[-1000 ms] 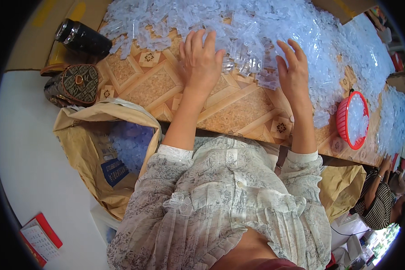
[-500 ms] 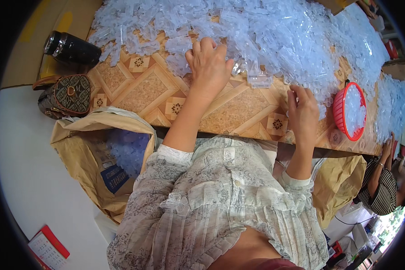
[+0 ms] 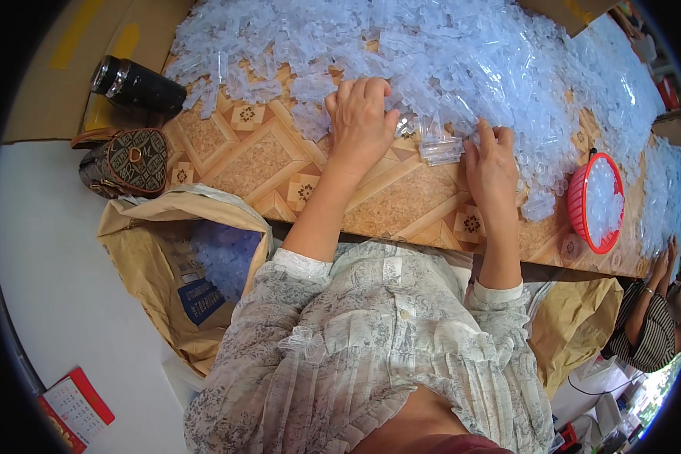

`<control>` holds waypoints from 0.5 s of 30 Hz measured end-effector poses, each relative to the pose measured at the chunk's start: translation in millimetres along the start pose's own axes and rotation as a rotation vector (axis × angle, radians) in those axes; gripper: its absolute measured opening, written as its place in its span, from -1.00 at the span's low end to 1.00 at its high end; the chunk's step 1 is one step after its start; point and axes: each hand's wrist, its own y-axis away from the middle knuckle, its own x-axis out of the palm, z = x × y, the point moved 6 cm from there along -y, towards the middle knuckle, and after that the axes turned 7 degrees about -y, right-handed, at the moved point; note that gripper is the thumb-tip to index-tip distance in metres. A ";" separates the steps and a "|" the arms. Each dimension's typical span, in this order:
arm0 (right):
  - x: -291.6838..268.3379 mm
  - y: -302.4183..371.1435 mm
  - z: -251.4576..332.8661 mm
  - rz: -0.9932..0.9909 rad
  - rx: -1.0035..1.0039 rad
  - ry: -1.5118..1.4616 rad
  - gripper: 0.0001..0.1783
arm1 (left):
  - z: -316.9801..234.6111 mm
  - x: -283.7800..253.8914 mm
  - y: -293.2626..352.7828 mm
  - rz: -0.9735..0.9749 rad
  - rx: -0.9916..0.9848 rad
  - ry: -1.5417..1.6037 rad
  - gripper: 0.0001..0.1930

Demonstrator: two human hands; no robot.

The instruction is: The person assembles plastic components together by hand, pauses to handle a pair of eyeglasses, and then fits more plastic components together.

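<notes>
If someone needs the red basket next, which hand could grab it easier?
Probably the right hand: it's nearer the red basket, which sits on that side. The left hand is farther away, by the clear plastic pieces.

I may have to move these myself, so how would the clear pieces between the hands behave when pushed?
The clear pieces are probably stiff, since their edges look straight. They are likely light, being small and apparently plastic. Their glossy surfaces and loose, overlapping spread on the table suggest they would slide easily and scatter.
</notes>
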 end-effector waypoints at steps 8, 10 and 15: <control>12.5 -2.2 2.8 0.078 -0.027 -0.066 -0.67 | 25.4 0.4 -4.9 -0.032 -0.186 0.069 -0.62; 12.1 -1.9 4.0 0.050 -0.048 -0.107 -0.65 | 27.8 -2.6 -5.7 -0.062 -0.164 0.148 -0.69; 5.0 -8.3 -2.7 -0.063 0.022 -0.101 -0.66 | 39.1 -9.9 -8.9 -0.190 -0.345 0.512 -0.78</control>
